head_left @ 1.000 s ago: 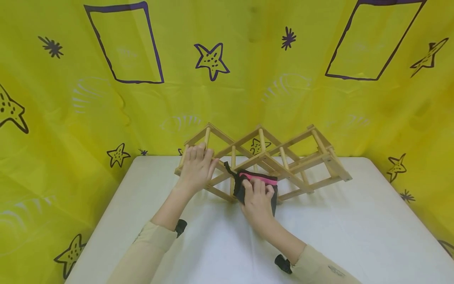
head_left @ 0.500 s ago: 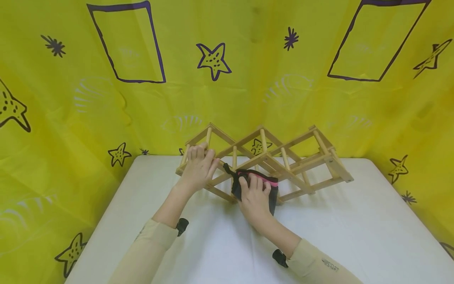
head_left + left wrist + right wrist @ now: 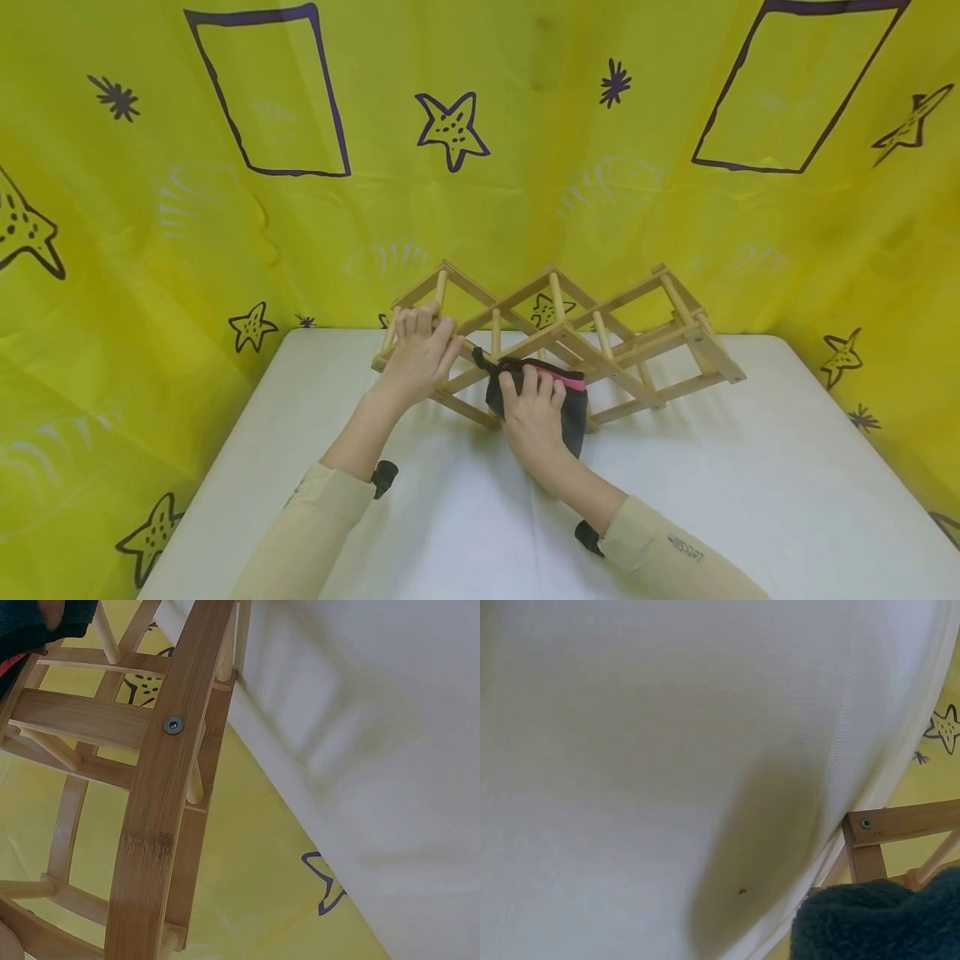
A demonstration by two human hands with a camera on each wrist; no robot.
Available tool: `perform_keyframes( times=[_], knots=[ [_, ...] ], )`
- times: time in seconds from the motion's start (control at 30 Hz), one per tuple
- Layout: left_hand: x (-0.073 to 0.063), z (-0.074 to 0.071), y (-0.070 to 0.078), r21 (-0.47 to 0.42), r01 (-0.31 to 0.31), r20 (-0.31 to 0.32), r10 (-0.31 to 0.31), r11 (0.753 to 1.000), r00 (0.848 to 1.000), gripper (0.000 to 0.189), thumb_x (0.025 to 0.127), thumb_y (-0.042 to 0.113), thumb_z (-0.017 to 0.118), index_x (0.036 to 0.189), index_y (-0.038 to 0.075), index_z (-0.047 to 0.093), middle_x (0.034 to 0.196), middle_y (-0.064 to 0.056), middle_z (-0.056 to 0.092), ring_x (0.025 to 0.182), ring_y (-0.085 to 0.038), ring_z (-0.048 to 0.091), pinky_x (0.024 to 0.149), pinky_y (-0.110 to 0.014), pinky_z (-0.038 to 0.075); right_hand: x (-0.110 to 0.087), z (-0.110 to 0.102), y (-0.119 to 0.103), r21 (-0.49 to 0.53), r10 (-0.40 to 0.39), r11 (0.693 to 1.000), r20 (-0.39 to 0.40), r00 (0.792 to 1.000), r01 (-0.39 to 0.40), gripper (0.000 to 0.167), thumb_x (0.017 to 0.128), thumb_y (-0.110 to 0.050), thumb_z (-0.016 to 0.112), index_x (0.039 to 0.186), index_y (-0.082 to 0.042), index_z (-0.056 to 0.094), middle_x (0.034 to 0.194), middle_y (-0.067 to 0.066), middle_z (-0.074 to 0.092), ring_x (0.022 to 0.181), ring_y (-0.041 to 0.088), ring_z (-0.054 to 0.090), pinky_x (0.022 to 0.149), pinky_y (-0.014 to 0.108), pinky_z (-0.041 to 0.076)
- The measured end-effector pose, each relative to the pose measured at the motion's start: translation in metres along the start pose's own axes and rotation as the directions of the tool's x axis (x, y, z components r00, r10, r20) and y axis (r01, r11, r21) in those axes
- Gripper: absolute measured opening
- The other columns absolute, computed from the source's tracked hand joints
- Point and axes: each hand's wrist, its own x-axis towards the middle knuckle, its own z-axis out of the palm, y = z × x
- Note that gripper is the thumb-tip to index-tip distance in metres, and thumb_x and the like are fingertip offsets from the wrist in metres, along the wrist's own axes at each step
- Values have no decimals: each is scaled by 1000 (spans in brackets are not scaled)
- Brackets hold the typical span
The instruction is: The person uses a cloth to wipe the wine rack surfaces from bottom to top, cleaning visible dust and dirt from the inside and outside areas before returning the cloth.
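Observation:
An expanding lattice rack of pale wood (image 3: 609, 367) stands at the back of the table in the head view. My left hand (image 3: 416, 358) grips its left part, with the fingers over the top bars. Against the rack's front, left of its middle, my right hand (image 3: 534, 425) holds a dark fuzzy cloth pouch (image 3: 575, 414) with a pink strip along its top and a black loop at its left corner. In the right wrist view, the pouch (image 3: 877, 922) looks dark teal and covers part of the rack (image 3: 915, 823). A screw shows on the rack's slat (image 3: 146, 855) in the left wrist view.
A white-covered table (image 3: 465, 533) lies under the rack. Right behind it hangs a yellow curtain (image 3: 510, 217) printed with stars and frames. Black wrist cameras sit below each cuff.
My right hand and the pouch have shifted slightly to the left along the rack's front, the pouch's top tipping a little. The left hand keeps its place on the rack.

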Motion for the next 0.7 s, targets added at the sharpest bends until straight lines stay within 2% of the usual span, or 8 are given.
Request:
perform_keyframes(
  times=[0.13,0.37,0.57,0.7],
  knots=[
    [0,0,-1,-10,7,2,-7,1000,1000,40,100,35,16,90,6,40,105,-12,22,91,-30,20,81,-48,17,1,0,1,-2,-23,1000,-49,999,23,55,59,-2,72,102,-9,39,95,20,44,81,35,44,72,48,30],
    [-1,0,0,-16,22,9,-22,1000,1000,42,100,38,14,90,6,40,108,-15,25,95,-30,21,85,-49,16,0,1,3,4,-38,999,-102,994,39,65,50,-2,78,102,-9,40,90,18,47,74,31,47,71,48,32],
    [-2,1,0,-7,33,5,-33,999,999,47,99,41,10,90,6,40,109,-14,25,94,-29,21,85,-47,16,0,-1,2,7,-21,1000,-93,995,21,69,46,-2,79,102,-9,40,89,18,47,72,31,47,70,47,31],
    [-2,3,0,0,37,-1,-37,999,999,47,99,41,10,89,6,40,109,-14,25,93,-29,22,84,-46,16,0,-5,2,-3,-13,1000,-63,998,13,69,47,-6,82,102,-10,41,89,18,48,73,32,48,70,47,31]
  ],
)
